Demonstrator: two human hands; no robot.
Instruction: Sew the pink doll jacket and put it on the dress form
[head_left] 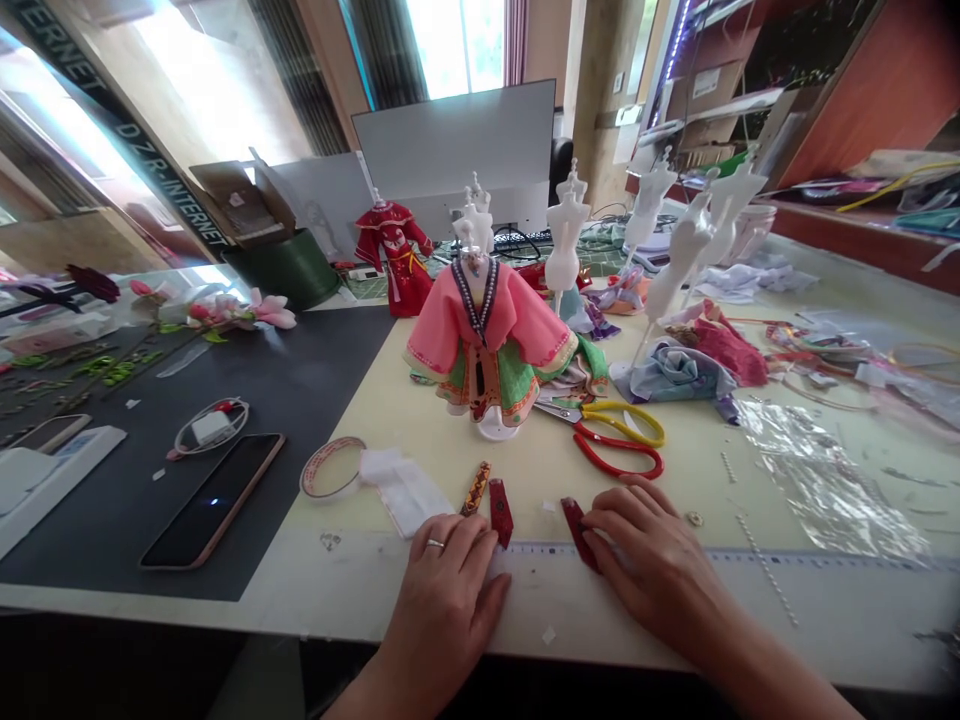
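Two small dark red fabric strips lie near the ruler printed along the table's front. My left hand (pixel 452 590) rests on the table beside the left red strip (pixel 500 512), its fingers bent and their tips partly hidden. The thumb and fingers of my right hand (pixel 637 550) are closed on the right red strip (pixel 574 525). An orange patterned strip (pixel 477 487) lies just above my left fingers, next to a white cloth (pixel 405 490). Behind them stands a mini mannequin in a pink and green robe (pixel 484 330).
Yellow-and-red scissors (pixel 619 437) lie right of the robe. A tape roll (pixel 332 467) and a phone (pixel 214 500) are at left. Bare white mannequins (pixel 568 230), fabric scraps (pixel 679 372) and clear plastic film (pixel 832 480) occupy the right side.
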